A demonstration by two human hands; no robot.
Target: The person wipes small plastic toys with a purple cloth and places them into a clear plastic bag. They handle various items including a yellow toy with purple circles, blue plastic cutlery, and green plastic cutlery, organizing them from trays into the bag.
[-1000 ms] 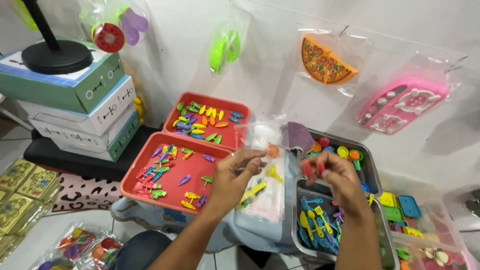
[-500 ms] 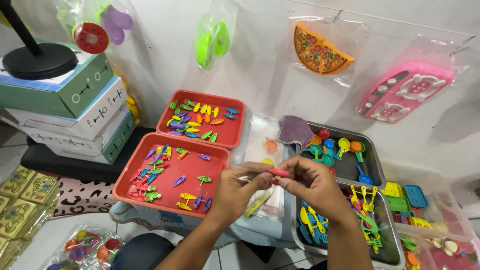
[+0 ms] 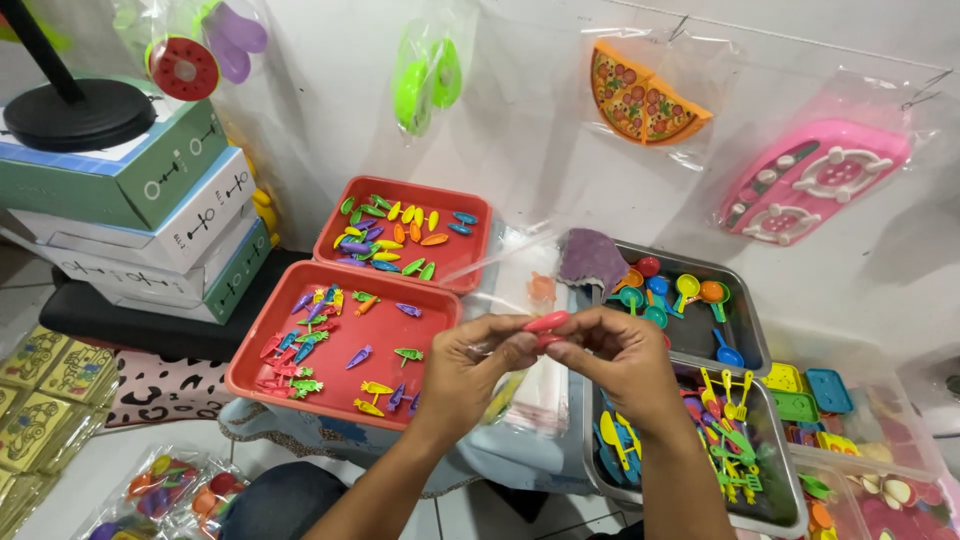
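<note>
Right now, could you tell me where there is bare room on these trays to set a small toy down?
The near red tray has bare floor along its right half, between the scattered carrot pieces. The far red tray is crowded. The upper metal tray is bare along its near edge, below the spoons. The lower metal tray is packed with cutlery.

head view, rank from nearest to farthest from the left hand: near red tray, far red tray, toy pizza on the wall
From the left hand:
1. near red tray, just to its left.
2. far red tray, behind the near one.
3. toy pizza, bagged high on the wall, up to the right.
</note>
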